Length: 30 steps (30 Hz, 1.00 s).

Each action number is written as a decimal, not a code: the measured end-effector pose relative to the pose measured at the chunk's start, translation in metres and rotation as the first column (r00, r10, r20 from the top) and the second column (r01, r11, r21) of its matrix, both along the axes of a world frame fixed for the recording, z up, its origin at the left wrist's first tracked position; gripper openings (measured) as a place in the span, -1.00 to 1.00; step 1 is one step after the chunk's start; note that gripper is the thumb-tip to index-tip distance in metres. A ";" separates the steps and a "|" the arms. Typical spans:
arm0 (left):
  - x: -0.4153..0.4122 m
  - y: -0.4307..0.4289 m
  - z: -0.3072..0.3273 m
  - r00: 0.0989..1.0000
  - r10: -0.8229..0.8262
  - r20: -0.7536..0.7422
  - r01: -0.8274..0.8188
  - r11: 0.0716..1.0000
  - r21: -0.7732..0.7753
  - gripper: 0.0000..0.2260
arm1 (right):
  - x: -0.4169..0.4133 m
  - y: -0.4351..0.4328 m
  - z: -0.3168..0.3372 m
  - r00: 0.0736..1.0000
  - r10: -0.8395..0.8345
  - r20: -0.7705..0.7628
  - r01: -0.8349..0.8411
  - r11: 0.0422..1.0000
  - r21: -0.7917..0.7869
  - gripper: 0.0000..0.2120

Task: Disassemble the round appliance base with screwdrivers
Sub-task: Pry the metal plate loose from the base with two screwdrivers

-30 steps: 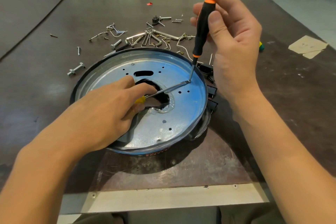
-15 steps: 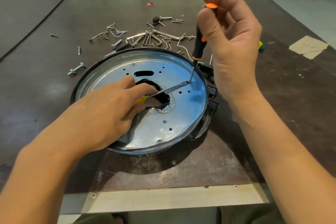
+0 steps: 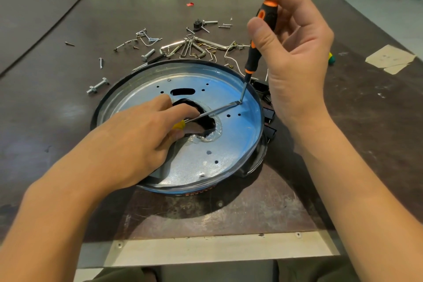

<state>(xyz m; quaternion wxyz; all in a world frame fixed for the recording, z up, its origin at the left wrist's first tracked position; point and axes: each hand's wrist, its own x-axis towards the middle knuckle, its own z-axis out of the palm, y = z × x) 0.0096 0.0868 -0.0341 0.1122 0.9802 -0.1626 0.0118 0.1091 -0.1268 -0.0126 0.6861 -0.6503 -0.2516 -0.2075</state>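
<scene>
The round appliance base (image 3: 231,144), a shiny metal disc with a black rim and a dark centre hole, lies on the table. My left hand (image 3: 137,139) rests on the disc and grips a yellow-handled screwdriver (image 3: 214,111) laid nearly flat, its blade tip out near the right rim. My right hand (image 3: 295,57) pinches a black-and-orange screwdriver (image 3: 257,46) held nearly upright, its tip (image 3: 240,101) meeting the other blade's tip on the disc.
Loose screws, bolts, clips and wire pieces (image 3: 183,46) lie scattered behind the disc, a large bolt (image 3: 97,86) to its left. Black plastic parts (image 3: 267,107) sit at the disc's right edge. A paper scrap (image 3: 391,59) lies far right. The table's front edge (image 3: 206,249) is close.
My right hand's fingers have shifted around the black-and-orange handle, turning it in place. Both tips and my left hand stay where they were.
</scene>
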 end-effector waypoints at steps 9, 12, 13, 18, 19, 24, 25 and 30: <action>-0.001 -0.001 0.001 1.000 0.001 -0.004 -0.001 1.000 0.000 -0.64 | -0.001 0.000 0.002 0.997 0.056 -0.045 -0.052 0.995 0.085 -0.78; -0.001 -0.001 0.002 1.000 0.001 -0.007 -0.002 1.000 -0.005 -0.62 | 0.000 -0.001 0.002 1.000 0.015 -0.013 -0.014 0.999 0.049 -0.72; -0.001 -0.001 0.002 1.000 0.004 -0.006 -0.004 1.000 -0.002 -0.62 | 0.000 -0.001 0.000 1.000 0.021 -0.009 -0.020 0.998 0.054 -0.71; 0.000 -0.001 0.001 1.000 0.014 -0.007 -0.014 1.000 0.013 -0.64 | -0.001 -0.002 -0.001 0.995 0.098 -0.034 -0.093 0.990 0.107 -0.73; 0.000 -0.001 0.001 1.000 0.014 -0.007 -0.014 1.000 0.013 -0.64 | -0.001 -0.001 0.000 0.995 0.096 -0.040 -0.092 0.990 0.104 -0.74; 0.000 0.000 0.001 1.000 0.003 -0.003 -0.003 1.000 0.007 -0.66 | 0.000 0.000 0.001 1.000 0.016 0.006 -0.016 1.000 0.011 -0.70; -0.001 0.000 0.001 1.000 0.002 -0.002 -0.002 1.000 0.004 -0.66 | 0.001 -0.001 0.000 1.000 0.022 0.009 -0.022 1.000 0.016 -0.69; 0.000 0.000 0.000 1.000 0.005 0.000 -0.005 1.000 0.007 -0.67 | 0.000 0.000 -0.001 0.995 0.092 -0.031 -0.089 0.992 0.084 -0.71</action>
